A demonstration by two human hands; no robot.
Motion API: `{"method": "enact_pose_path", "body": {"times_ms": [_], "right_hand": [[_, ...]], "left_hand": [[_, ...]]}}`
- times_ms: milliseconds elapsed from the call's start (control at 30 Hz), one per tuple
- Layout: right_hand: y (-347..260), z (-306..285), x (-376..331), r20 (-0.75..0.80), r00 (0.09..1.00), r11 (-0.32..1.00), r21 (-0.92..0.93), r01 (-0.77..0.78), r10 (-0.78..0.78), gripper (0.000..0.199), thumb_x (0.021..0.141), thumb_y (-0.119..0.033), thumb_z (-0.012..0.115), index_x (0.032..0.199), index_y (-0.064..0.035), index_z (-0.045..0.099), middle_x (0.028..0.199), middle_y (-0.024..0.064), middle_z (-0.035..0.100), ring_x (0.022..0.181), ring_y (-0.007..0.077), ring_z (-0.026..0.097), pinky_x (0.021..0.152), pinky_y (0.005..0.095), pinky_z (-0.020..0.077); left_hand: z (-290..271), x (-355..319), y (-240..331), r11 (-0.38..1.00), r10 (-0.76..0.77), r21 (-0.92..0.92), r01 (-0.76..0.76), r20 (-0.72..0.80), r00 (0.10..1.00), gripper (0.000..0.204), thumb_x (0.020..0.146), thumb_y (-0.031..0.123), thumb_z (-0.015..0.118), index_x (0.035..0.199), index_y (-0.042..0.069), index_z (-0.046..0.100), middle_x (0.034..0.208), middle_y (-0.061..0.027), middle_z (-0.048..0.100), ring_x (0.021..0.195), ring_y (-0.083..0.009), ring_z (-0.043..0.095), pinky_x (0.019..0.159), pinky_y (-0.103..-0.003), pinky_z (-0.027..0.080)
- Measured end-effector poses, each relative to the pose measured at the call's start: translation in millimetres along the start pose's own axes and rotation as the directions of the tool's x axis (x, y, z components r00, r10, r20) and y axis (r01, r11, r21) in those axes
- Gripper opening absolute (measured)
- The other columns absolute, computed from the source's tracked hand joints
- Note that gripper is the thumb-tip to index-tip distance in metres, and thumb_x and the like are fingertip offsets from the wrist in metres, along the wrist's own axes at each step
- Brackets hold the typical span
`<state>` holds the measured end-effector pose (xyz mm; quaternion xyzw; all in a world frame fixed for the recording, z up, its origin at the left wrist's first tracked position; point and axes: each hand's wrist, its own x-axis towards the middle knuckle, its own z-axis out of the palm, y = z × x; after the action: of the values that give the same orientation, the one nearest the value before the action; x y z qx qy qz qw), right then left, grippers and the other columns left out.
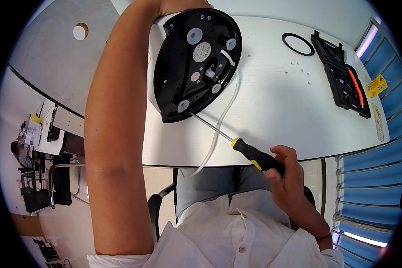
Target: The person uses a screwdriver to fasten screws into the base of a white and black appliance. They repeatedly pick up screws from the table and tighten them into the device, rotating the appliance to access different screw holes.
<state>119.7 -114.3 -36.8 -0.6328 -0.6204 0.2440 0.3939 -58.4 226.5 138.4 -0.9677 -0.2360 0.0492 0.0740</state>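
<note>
A black appliance base (178, 62) faces me, tipped up on the white table, with whitish suction-cup feet, two round labels and a white power cord (231, 105) coming out of it. My left hand (183, 6) reaches over the far edge of the appliance and holds it there, its fingers partly hidden. My right hand (286, 176) is closed round the black and yellow handle of a screwdriver (248, 151). The screwdriver's tip meets the lower suction-cup foot (183, 106), near the base's bottom edge.
Several small screws (302, 70) lie on the white table (272, 111). Beyond them are a black ring (288, 37) and an open black tool case (337, 82) with an orange flexible shaft (356, 86). A yellow carton (376, 85) stands at the right edge, near metal railings.
</note>
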Motion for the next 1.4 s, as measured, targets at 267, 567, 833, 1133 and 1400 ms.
{"method": "enact_pose_path", "body": {"times_ms": [267, 567, 833, 1133, 1400], "right_hand": [[15, 15, -6, -0.126, 0.907, 0.908, -0.182, 0.378, -0.403, 0.048, 0.063, -0.008, 0.077, 0.102, -0.0051, 0.048, 0.094, 0.0126, 0.050, 0.082, 0.0271, 0.053, 0.064, 0.0367, 0.0441], [0, 5, -2, -0.017, 0.842, 0.810, -0.282, 0.514, -0.540, 0.051, 0.071, -0.026, 0.076, 0.109, -0.0011, 0.054, 0.087, 0.0109, 0.056, 0.074, 0.0243, 0.054, 0.062, 0.0349, 0.0402], [3, 17, -5, -0.132, 0.887, 0.893, -0.157, 0.422, -0.443, 0.051, 0.073, -0.027, 0.074, 0.111, -0.0021, 0.050, 0.088, 0.0109, 0.056, 0.074, 0.0278, 0.052, 0.064, 0.0362, 0.0412], [-5, 0, -3, 0.039, 0.999, 1.000, -0.010, -0.001, 0.001, 0.031, 0.081, -0.027, 0.067, 0.097, -0.0028, 0.055, 0.076, 0.0119, 0.060, 0.066, 0.0269, 0.057, 0.059, 0.0355, 0.0439], [5, 7, -4, 0.118, 0.984, 0.990, -0.051, -0.129, 0.134, 0.037, 0.084, -0.035, 0.064, 0.097, -0.0023, 0.052, 0.071, 0.0114, 0.059, 0.061, 0.0277, 0.059, 0.055, 0.0346, 0.0448]], "left_hand": [[0, 2, -3, 0.997, 0.063, 0.044, -0.062, -0.011, 0.998, 0.032, 0.085, 0.031, 0.051, 0.100, 0.006, 0.064, 0.104, -0.0185, 0.063, 0.099, -0.0342, 0.060, 0.086, -0.040, 0.045], [-6, 1, 3, 0.997, 0.030, 0.071, -0.033, 0.040, 0.999, 0.033, 0.085, 0.032, 0.050, 0.100, 0.005, 0.064, 0.105, -0.0179, 0.063, 0.100, -0.0341, 0.059, 0.087, -0.040, 0.045], [-5, 3, 3, 0.997, 0.036, 0.072, -0.039, 0.033, 0.999, 0.033, 0.085, 0.031, 0.050, 0.098, 0.005, 0.064, 0.103, -0.0185, 0.063, 0.099, -0.0351, 0.059, 0.087, -0.040, 0.045], [3, 4, -7, 0.996, 0.068, 0.065, -0.068, -0.007, 0.998, 0.032, 0.084, 0.032, 0.052, 0.097, 0.005, 0.065, 0.101, -0.0181, 0.064, 0.098, -0.0340, 0.060, 0.086, -0.040, 0.045], [5, 3, -8, 0.998, 0.060, 0.040, -0.058, -0.041, 0.997, 0.032, 0.084, 0.032, 0.052, 0.095, 0.005, 0.065, 0.101, -0.0182, 0.063, 0.098, -0.0335, 0.059, 0.085, -0.040, 0.045]]}}
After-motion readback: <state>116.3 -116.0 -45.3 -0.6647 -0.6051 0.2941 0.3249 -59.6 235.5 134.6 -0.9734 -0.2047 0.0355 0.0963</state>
